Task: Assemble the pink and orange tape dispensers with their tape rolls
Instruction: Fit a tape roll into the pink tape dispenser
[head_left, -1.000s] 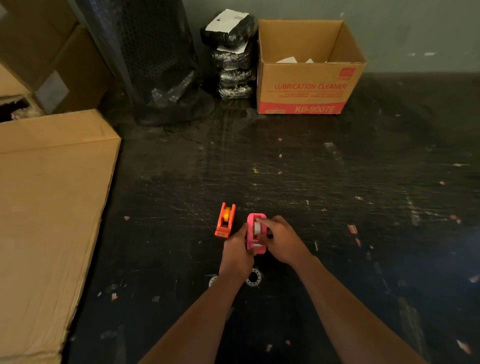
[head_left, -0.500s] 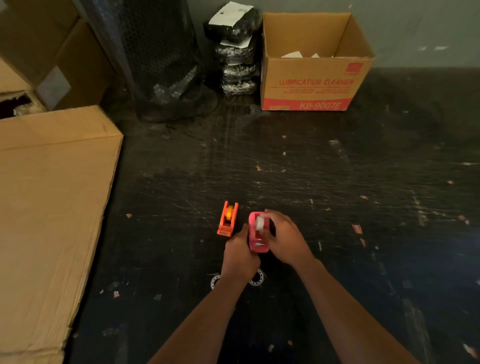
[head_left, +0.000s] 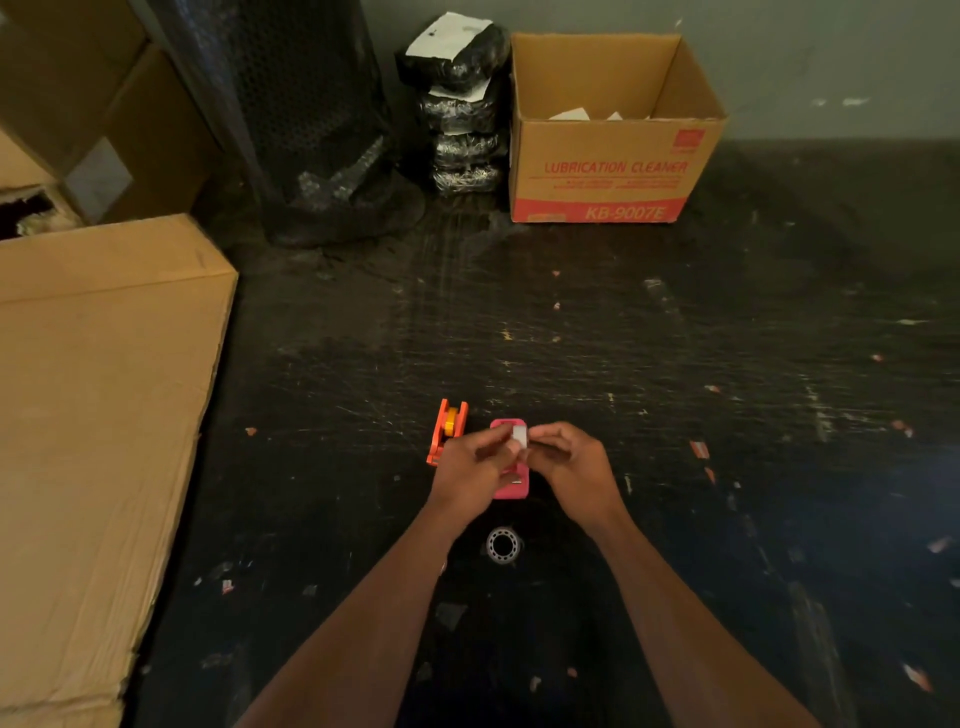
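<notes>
The pink tape dispenser (head_left: 514, 486) lies on the dark worktop, mostly covered by my hands. Over its top end my left hand (head_left: 467, 470) and my right hand (head_left: 571, 465) pinch a small white tape roll (head_left: 519, 435) between their fingertips. Whether the roll sits in the dispenser or just above it is hidden. The orange tape dispenser (head_left: 447, 431) stands just left of my left hand, with a yellow-orange roll (head_left: 451, 420) between its side walls.
A small clear ring (head_left: 503, 544) lies on the dark worktop between my forearms. A large flat cardboard box (head_left: 93, 415) fills the left side. At the back stand an open "Lubrication Cleaner" carton (head_left: 608, 171), stacked black wrapped bundles (head_left: 462, 109) and a black mesh roll (head_left: 306, 114).
Both hands have lifted to the top end of the pink dispenser and now pinch the white roll together. The pink dispenser's lower end has become visible. The orange dispenser has not moved.
</notes>
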